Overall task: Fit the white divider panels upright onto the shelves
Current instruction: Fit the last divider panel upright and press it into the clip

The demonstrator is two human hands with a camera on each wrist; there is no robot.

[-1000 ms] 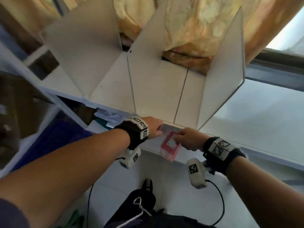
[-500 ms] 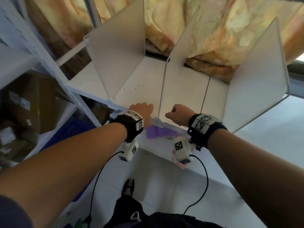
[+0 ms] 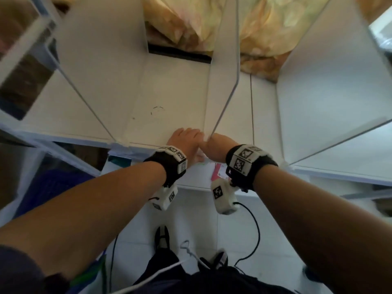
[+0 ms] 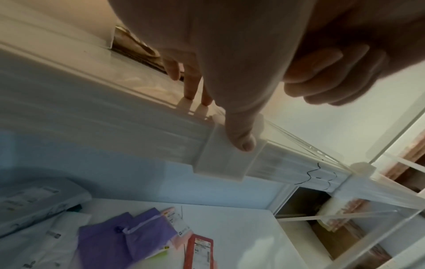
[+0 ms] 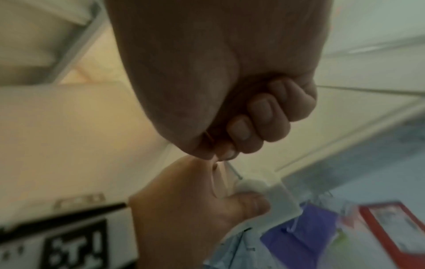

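Observation:
Three white divider panels stand upright on the top shelf (image 3: 174, 92): a left one (image 3: 101, 60), a middle one (image 3: 224, 71) and a right one (image 3: 328, 92). Both hands meet at the middle panel's front foot. My left hand (image 3: 186, 141) lays straight fingers on the shelf top, and its thumb (image 4: 239, 131) presses a white clip (image 4: 230, 156) on the shelf's front rail. My right hand (image 3: 216, 145) is curled into a fist (image 5: 253, 118); its thumb and forefinger pinch the panel's thin lower front edge (image 5: 231, 168).
An orange-yellow curtain (image 3: 265, 28) hangs behind the shelf. The shelf below holds a purple pouch (image 4: 128, 242), a red packet (image 4: 200, 253) and plastic-wrapped parcels (image 4: 34, 205). A second clip (image 4: 361, 167) sits farther along the rail. My feet (image 3: 161, 236) stand on the tiled floor.
Both hands rose from the pink packet on the lower shelf to the middle panel's front foot and closed together there. The head view moved in over the shelf.

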